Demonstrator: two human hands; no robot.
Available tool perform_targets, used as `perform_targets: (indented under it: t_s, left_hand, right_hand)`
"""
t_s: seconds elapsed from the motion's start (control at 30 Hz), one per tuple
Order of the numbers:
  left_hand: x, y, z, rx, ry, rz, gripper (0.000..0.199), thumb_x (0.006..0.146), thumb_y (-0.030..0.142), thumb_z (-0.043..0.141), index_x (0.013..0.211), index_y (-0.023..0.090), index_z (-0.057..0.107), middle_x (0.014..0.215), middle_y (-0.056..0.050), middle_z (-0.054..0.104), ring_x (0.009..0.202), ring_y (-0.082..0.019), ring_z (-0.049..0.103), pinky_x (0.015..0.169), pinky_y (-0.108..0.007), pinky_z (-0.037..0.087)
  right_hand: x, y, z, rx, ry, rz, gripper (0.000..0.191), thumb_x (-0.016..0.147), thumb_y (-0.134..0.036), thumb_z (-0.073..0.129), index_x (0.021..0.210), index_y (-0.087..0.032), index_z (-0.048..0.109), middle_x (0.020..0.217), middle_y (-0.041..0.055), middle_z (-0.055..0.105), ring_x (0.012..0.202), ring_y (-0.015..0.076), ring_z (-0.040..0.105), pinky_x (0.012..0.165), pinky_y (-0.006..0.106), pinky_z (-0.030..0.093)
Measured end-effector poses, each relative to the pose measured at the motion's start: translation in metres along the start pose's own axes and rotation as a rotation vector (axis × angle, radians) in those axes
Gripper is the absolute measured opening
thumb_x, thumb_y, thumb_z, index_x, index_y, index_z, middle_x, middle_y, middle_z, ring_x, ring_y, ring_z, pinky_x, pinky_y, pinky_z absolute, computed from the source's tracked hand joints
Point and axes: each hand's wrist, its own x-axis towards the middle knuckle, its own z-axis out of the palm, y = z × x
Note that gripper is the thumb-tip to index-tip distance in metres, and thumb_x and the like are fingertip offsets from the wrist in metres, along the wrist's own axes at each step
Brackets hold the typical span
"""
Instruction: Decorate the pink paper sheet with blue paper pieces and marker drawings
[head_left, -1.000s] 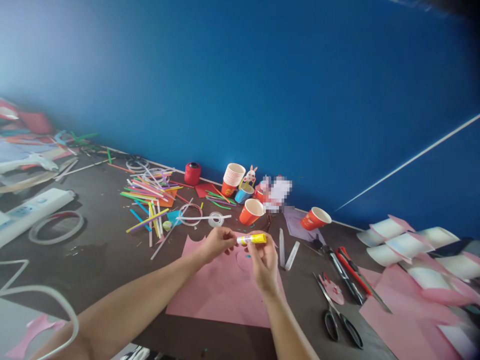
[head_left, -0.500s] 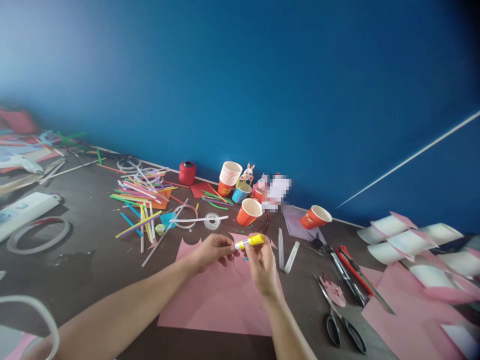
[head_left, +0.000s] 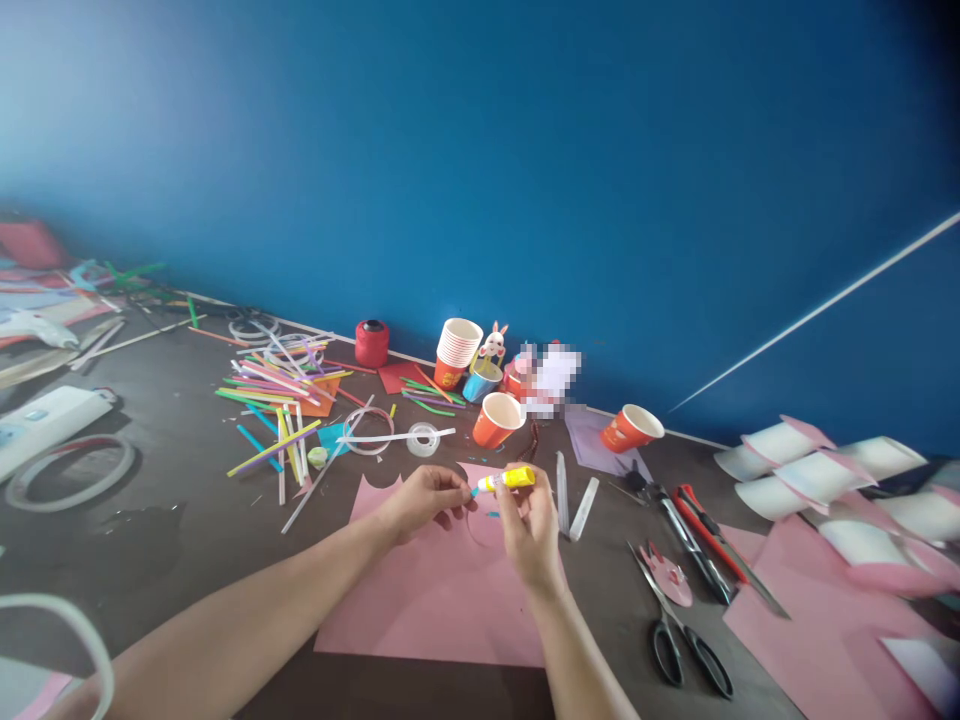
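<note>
Before a blue cup point(head_left: 481, 386) holding a rabbit point(head_left: 493, 343), left hand point(head_left: 426, 503) pinches blue scrap point(head_left: 474, 492), right hand point(head_left: 532, 535) grips yellow tube point(head_left: 517, 478).

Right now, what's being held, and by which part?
The right hand holds a glue stick toward its yellow end. The left hand seems to pinch a blue scrap, part unclear.

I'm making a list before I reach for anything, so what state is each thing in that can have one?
Yellow tube: held in the right hand, cap end unclear.
Small blue piece: pinched in the left hand.
Scissors: lying down, blades slightly apart.
Cup stack: nested, upright.
Front orange cup: upright, uncovered.
Tape roll: flat.
Large pink sheet: flat, far edge cut.
</note>
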Motion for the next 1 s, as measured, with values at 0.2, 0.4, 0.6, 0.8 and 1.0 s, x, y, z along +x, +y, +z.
perform_targets:
  t_s: [0.2, 0.4, 0.6, 0.8, 1.0]
  left_hand:
    - [-0.007, -0.002, 0.006, 0.679, 0.031, 0.362, 0.013, 0.076, 0.022, 0.052, 0.079, 0.016, 0.063, 0.076, -0.005, 0.062, 0.068, -0.013, 0.056, 0.063, -0.025, 0.045]
    - [-0.014, -0.003, 0.013, 1.171, -0.087, 0.572, 0.022, 0.085, 0.021, 0.040, 0.094, 0.019, 0.060, 0.091, -0.008, 0.057, 0.087, -0.018, 0.056, 0.076, -0.030, 0.045]
    - [-0.015, 0.003, 0.018, 1.407, -0.119, 0.567, 0.025, 0.089, 0.025, 0.034, 0.095, 0.019, 0.057, 0.091, -0.008, 0.054, 0.080, -0.018, 0.056, 0.078, -0.037, 0.045]
    - [-0.014, 0.001, 0.020, 1.495, -0.147, 0.566, 0.024, 0.088, 0.023, 0.033, 0.097, 0.018, 0.055, 0.091, -0.009, 0.053, 0.083, -0.020, 0.055, 0.076, -0.037, 0.046]
    - [-0.013, -0.001, 0.022, 1.556, -0.213, 0.538, 0.019, 0.081, 0.012, 0.039, 0.093, 0.018, 0.052, 0.085, -0.008, 0.055, 0.091, -0.023, 0.050, 0.077, -0.037, 0.045]
  right_hand:
    - [0.008, 0.007, -0.024, -0.186, -0.030, 0.028, 0.015, 0.078, -0.025, 0.052, 0.091, -0.020, 0.047, 0.074, 0.0006, 0.056, 0.063, 0.0139, 0.056, 0.059, 0.026, 0.046]
    - [0.012, 0.015, -0.033, -0.542, -0.216, -0.031, 0.005, 0.072, -0.021, 0.051, 0.076, -0.020, 0.050, 0.068, -0.0002, 0.055, 0.064, 0.0146, 0.051, 0.062, 0.027, 0.042]
    - [0.011, 0.015, -0.031, -0.577, -0.260, -0.072, 0.006, 0.070, -0.017, 0.048, 0.075, -0.021, 0.050, 0.070, -0.0002, 0.056, 0.065, 0.0147, 0.051, 0.065, 0.027, 0.041]
    - [0.011, 0.013, -0.029, -0.613, -0.275, -0.066, 0.006, 0.069, -0.016, 0.047, 0.072, -0.021, 0.048, 0.070, 0.0007, 0.056, 0.065, 0.0158, 0.051, 0.063, 0.027, 0.041]
    - [0.010, 0.015, -0.029, -0.672, -0.273, -0.153, 0.009, 0.069, -0.014, 0.047, 0.073, -0.021, 0.048, 0.069, 0.0014, 0.056, 0.067, 0.0173, 0.052, 0.064, 0.028, 0.041]
